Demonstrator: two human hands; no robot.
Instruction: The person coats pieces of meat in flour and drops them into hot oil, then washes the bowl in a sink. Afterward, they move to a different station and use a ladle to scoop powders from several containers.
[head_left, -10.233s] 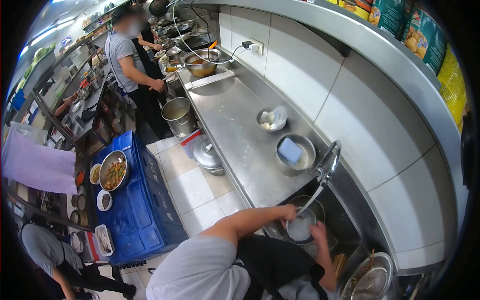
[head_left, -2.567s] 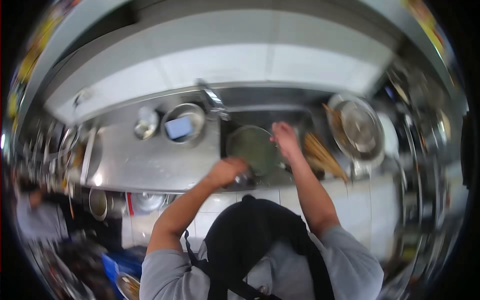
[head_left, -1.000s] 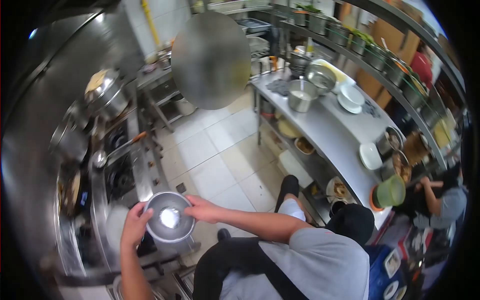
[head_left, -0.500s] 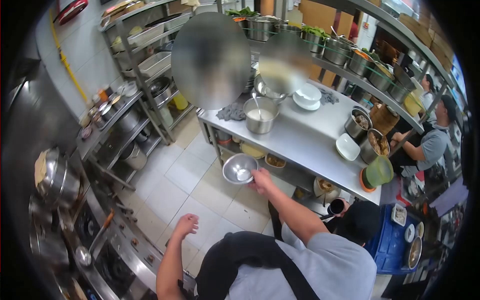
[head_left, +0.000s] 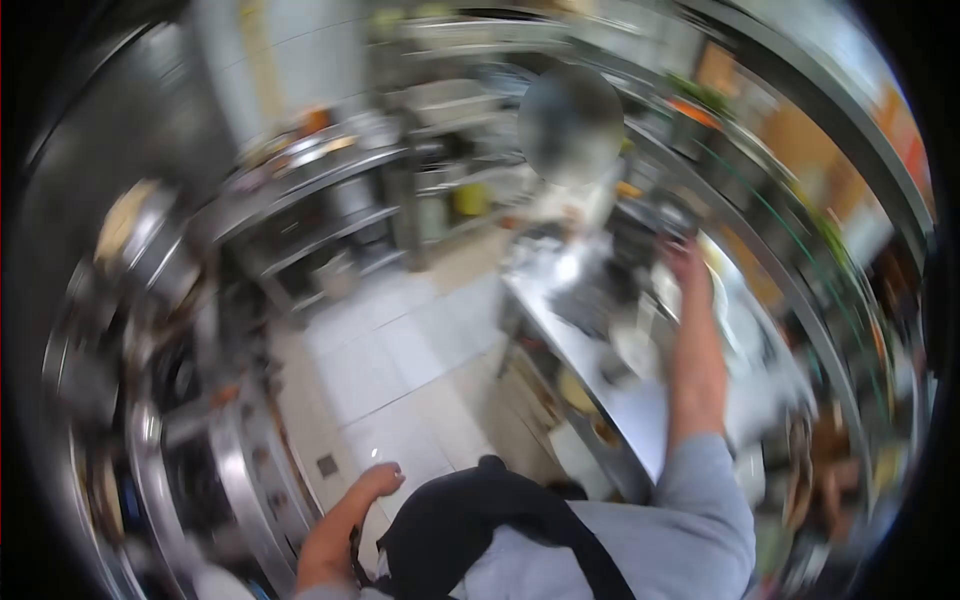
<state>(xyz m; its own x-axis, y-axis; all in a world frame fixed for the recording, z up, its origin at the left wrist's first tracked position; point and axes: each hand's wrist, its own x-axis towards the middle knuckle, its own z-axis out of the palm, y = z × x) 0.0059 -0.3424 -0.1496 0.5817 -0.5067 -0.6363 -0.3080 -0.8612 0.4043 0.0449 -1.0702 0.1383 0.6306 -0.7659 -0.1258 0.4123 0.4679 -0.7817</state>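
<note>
My right hand (head_left: 682,258) is stretched out over the steel table (head_left: 640,415), its fingers closed on the rim of a small metal bowl (head_left: 677,212). Motion smears the bowl, and what it contains cannot be made out. Beneath my right forearm, blurred pale dishes or pots stand on the table. My left hand (head_left: 382,478) hangs low over the tiled floor, near the stove side, with its fingers curled in and nothing in them.
A stove (head_left: 215,450) with pots runs along the left. Steel shelving (head_left: 330,240) stands at the back, and a raised shelf (head_left: 740,180) with food pots overhangs the table. Another person (head_left: 570,200) is at the table's far end.
My view has turned left and my body has come closer to the table. My right hand has carried the metal bowl from above the floor to over the table. My left hand has dropped lower.
</note>
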